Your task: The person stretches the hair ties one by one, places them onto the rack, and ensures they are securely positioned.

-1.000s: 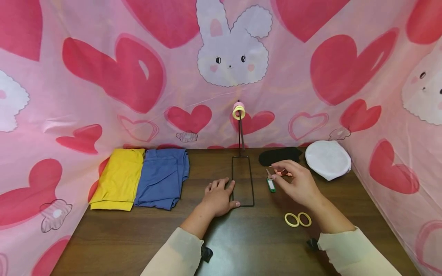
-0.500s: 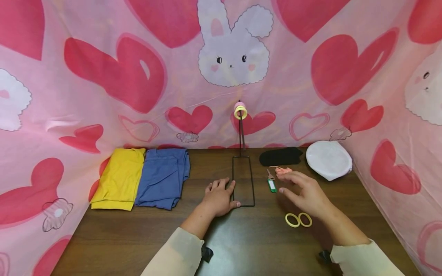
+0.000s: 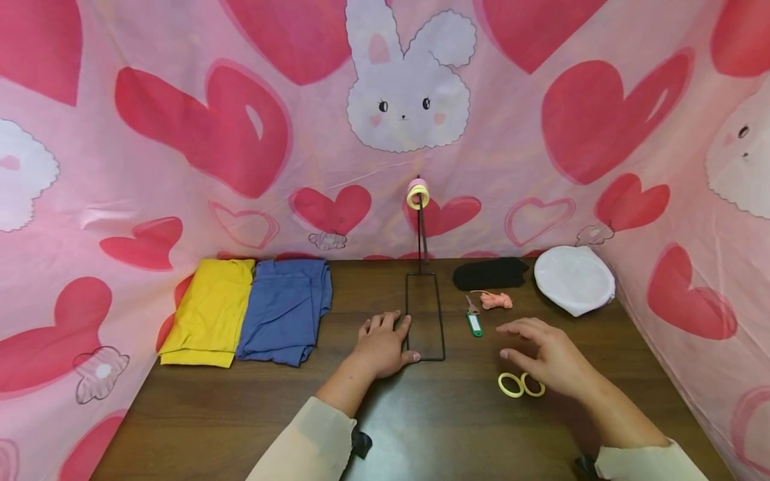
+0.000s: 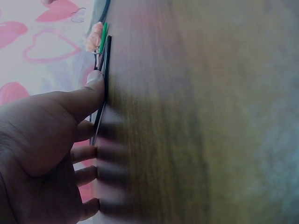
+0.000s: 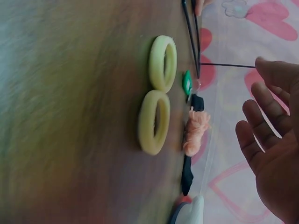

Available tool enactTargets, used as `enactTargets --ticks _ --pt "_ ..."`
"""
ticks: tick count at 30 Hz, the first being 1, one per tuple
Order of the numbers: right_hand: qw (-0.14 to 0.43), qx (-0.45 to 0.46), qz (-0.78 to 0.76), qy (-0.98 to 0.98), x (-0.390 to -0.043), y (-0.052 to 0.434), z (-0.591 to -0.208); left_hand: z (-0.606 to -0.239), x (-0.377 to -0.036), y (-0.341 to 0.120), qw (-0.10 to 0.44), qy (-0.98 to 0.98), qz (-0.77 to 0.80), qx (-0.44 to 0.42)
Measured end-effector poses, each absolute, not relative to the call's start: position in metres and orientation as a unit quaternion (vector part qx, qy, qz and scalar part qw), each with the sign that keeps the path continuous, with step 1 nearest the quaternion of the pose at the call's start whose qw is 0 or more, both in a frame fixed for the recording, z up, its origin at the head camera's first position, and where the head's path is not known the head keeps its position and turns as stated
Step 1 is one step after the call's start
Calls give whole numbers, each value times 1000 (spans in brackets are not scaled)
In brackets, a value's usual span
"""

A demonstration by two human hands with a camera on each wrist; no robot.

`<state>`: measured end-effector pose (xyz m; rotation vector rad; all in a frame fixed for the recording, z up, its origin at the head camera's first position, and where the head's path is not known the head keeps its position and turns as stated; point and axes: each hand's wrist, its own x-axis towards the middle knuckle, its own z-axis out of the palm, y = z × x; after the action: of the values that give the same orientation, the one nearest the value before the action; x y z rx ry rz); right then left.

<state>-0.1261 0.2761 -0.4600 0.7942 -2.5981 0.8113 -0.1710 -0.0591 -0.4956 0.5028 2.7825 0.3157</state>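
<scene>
The left hand (image 3: 380,347) presses flat on the wire stand's base (image 3: 424,319). The right hand (image 3: 550,361), fingers loosely spread, hovers over two yellow rings (image 3: 521,385); picking one likely needs a pinch.

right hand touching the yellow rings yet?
Apart. The right wrist view shows the right hand open in the air, with clear space between its fingers and the two yellow rings lying on the table.

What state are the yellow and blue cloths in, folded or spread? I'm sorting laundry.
Folded. The yellow cloth and blue cloth lie side by side as compact stacked rectangles with layered edges showing on the table.
</scene>
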Motion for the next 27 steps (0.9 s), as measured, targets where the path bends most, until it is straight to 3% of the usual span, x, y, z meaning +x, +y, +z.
enactTargets --ticks 12,22,27 --pt "101 323 276 -900 -114 292 -477 -495 -171 -59 153 966 114 174" --pt "6 290 241 -926 -107 296 -481 -498 -172 -58 150 967 106 176" --pt "-5 293 232 -928 -108 295 -482 -498 -172 -58 148 968 104 175"
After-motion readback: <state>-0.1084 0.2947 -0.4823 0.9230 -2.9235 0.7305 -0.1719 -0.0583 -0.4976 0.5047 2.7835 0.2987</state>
